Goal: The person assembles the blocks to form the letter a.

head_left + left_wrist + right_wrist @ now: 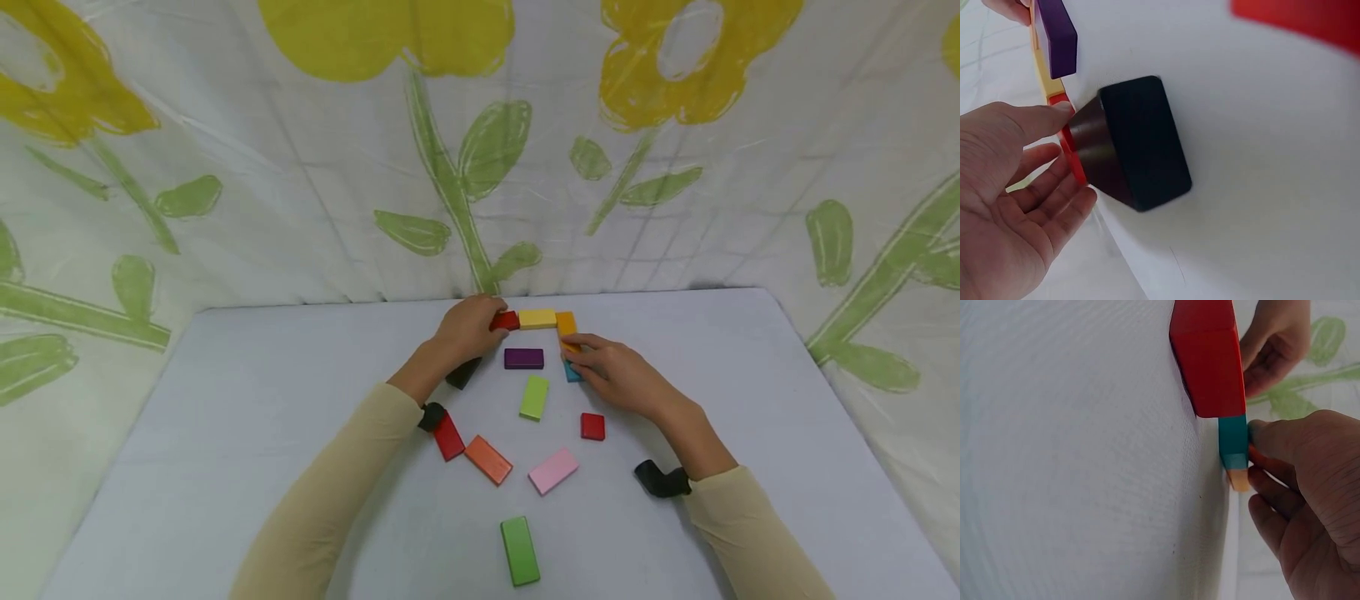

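At the table's far edge my left hand (472,327) holds a red block (508,321), thumb on the near side and fingers behind it. The red block's end meets a yellow block (537,319), which runs to an orange block (566,325). My right hand (618,375) pinches a blue block (573,372) at the near end of the orange one, its fingertips also over the orange block. A dark brown block (1147,144) stands just below my left hand. The right wrist view shows the blue block (1233,437) beside the thumb, partly behind a red square block (1210,369).
Inside the curve lie a purple block (523,358) and a lime block (534,397). Nearer are a second red block (449,437), an orange-red block (488,460), a pink block (553,472) and a green block (520,550). A flowered curtain (330,208) hangs behind the white table (225,400).
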`<state>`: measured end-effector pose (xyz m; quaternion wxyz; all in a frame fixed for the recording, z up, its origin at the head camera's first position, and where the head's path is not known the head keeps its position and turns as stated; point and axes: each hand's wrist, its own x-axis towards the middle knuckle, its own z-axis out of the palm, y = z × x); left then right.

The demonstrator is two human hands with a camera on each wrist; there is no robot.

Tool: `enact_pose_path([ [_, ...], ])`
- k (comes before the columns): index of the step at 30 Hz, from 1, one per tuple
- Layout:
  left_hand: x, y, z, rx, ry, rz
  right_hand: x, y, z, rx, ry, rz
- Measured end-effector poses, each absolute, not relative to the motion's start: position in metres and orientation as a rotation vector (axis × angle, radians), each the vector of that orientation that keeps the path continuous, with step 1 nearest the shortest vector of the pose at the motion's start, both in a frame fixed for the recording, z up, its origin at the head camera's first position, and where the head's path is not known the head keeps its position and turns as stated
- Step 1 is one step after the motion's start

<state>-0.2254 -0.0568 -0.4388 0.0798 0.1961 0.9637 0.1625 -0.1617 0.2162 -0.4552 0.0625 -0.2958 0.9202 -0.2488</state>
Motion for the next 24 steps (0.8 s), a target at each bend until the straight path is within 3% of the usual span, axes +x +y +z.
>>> enact_pose_path([
  [24, -0.178, -0.065, -0.415, 0.726, 2.867, 0.585, -0.163, 0.217, -0.46, -0.866, 2.781, -0.796],
])
